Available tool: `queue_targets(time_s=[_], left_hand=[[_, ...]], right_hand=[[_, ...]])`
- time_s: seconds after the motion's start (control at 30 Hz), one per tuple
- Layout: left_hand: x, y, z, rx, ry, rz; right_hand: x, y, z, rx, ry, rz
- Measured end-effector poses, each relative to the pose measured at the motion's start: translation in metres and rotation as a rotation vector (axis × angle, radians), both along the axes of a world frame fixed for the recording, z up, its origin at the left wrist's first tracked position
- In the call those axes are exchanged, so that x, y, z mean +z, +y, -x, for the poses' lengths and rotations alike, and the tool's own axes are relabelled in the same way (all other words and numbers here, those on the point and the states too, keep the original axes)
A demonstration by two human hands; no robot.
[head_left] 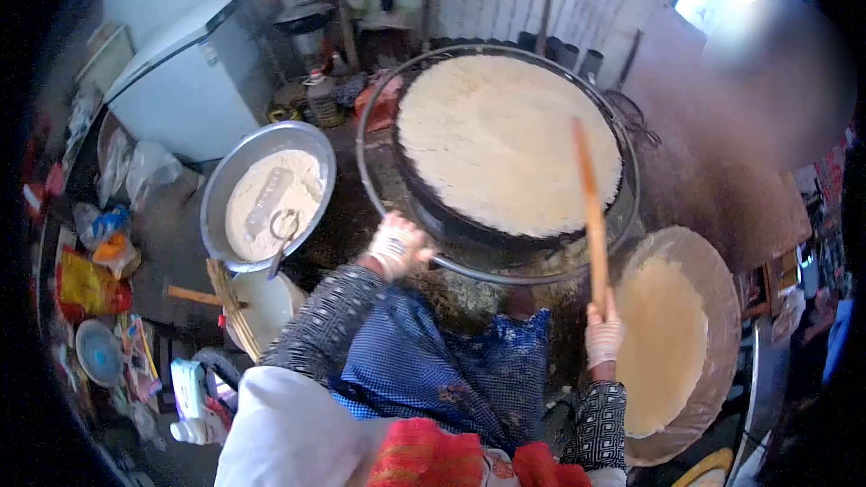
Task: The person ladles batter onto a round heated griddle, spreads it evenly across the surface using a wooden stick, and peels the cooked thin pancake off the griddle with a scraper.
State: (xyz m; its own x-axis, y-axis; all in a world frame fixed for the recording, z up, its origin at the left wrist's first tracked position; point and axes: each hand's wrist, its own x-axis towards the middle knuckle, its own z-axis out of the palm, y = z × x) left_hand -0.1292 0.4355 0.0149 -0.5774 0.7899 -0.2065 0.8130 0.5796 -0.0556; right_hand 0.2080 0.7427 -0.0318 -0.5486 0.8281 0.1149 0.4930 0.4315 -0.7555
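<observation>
My right hand, in a white striped glove, grips the lower end of a long flat wooden spatula. The blade points up across the right side of a big round griddle. A pale, thin sheet of batter covers most of the griddle's top. Around the griddle runs a metal ring. Gloved as well, my left hand is closed on this ring at the near left. Beside my right hand, a round flatbread lies in a wide, shallow, plastic-lined basket.
On the left stands a metal basin of pale batter with a ladle in it. A white bucket with sticks across it is nearer me. Behind is a white chest freezer. A blurred person is at right.
</observation>
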Motion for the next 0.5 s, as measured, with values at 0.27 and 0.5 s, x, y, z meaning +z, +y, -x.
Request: queue_targets(time_s=[0.27,0.5], left_hand=[[-0.062,0.058,-0.169,-0.145,-0.264,-1.122],[-0.103,-0.022,-0.232,-0.067,-0.243,-0.928]], right_hand=[[0.032,-0.127,0.054,0.652,0.063,0.428],[0.134,-0.229,0.054,1.177,-0.262,0.470]])
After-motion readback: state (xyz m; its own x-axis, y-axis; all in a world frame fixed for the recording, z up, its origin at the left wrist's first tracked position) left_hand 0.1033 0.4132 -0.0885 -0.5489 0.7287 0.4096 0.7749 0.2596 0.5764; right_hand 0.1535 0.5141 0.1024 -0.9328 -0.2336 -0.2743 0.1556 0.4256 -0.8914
